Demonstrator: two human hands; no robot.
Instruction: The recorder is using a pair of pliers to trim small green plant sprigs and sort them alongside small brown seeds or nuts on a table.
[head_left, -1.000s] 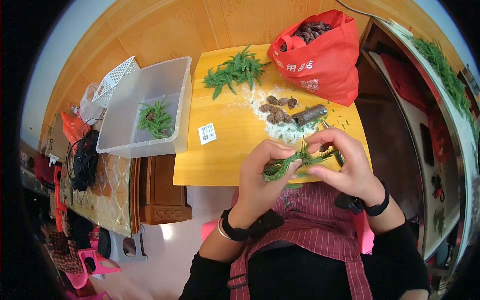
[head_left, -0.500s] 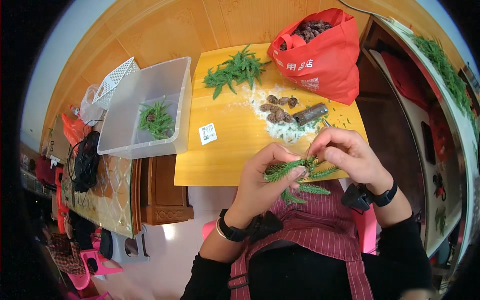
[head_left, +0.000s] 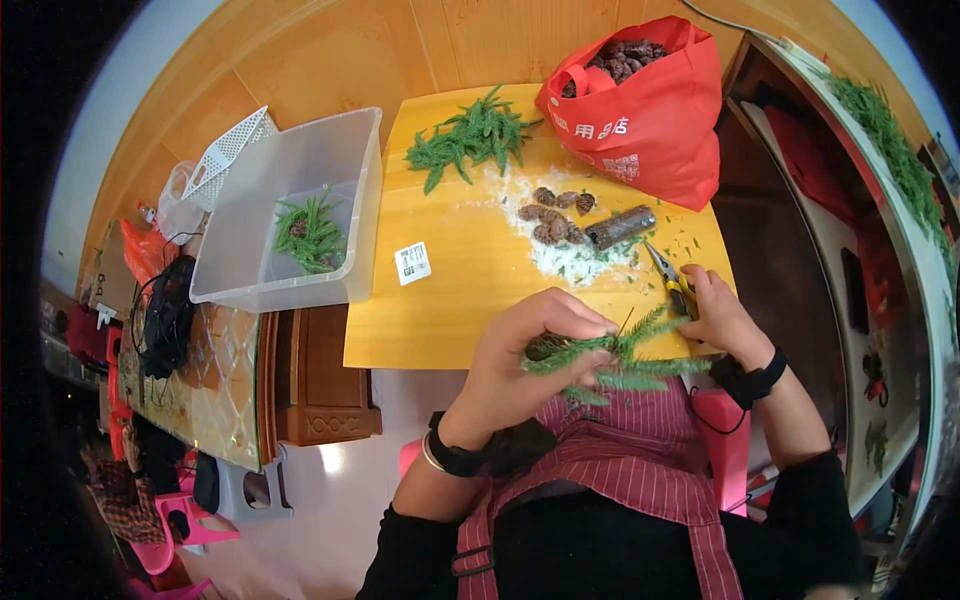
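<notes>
- Green sprigs (head_left: 650,372), pinched in the left hand (head_left: 540,345), over the yellow table's (head_left: 415,330) near edge.
- Right hand (head_left: 722,318) at the pliers (head_left: 667,273); cannot tell if gripping.
- Red bag (head_left: 650,130), open-topped: heaped brown pine cones (head_left: 627,62).
- Clear bin (head_left: 275,296), left: a green bunch (head_left: 318,240) with a cone (head_left: 298,229).

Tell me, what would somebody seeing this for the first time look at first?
Probably the big red bag of pine cones at the yellow table's far right corner. Then maybe the green needle sprigs in the left hand by the front edge, with the right hand at the pliers. On the left, a clear plastic bin has a green sprig bundle inside.
</notes>
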